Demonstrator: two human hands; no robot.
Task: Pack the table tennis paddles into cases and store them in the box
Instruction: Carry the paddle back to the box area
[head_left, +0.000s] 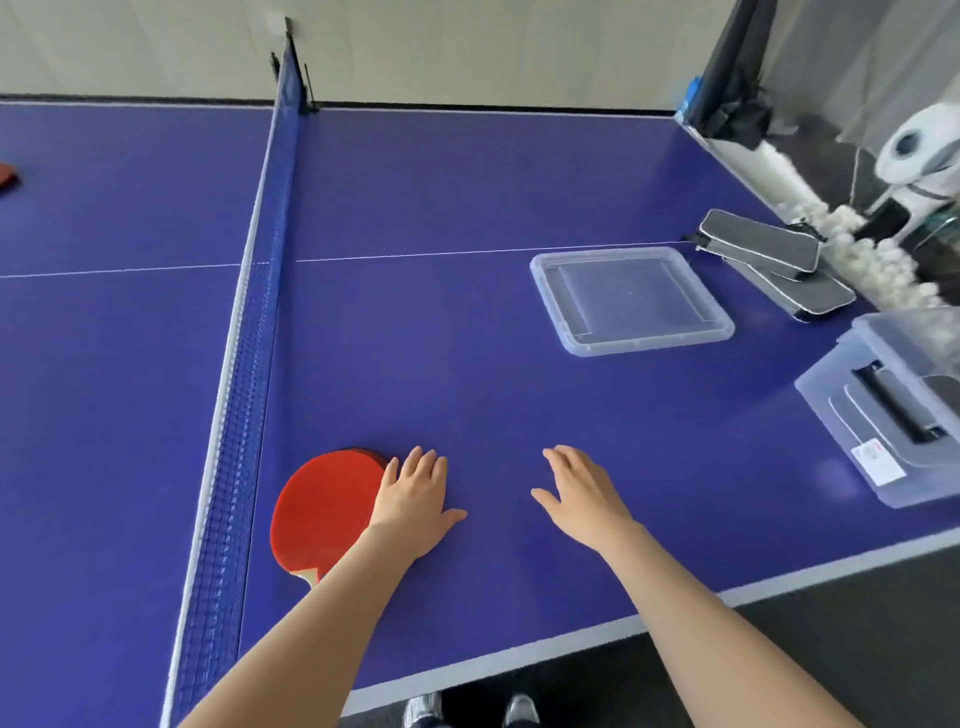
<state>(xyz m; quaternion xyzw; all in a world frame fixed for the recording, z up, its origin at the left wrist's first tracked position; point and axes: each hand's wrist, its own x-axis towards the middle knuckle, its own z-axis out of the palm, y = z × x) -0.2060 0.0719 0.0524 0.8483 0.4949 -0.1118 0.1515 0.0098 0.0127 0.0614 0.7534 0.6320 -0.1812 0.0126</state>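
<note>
A red table tennis paddle (324, 512) lies flat on the blue table (467, 208) close to the net, and a dark edge showing at its far rim suggests a second paddle underneath. My left hand (415, 501) lies with straight fingers at the paddle's right edge, its forearm covering the handle. My right hand (582, 493) hovers open over bare table to the right, holding nothing. Two grey zip cases (763, 247) lie stacked at the far right edge. A clear plastic box (883, 415) stands at the right edge with a dark case inside. Its clear lid (631, 301) lies flat nearby.
The net (254, 332) runs from near left to the far wall beside the paddle. Another red paddle (8, 176) shows at the far left edge across the net. A white ball machine (924, 156) and several white balls (857, 254) sit beyond the right table end.
</note>
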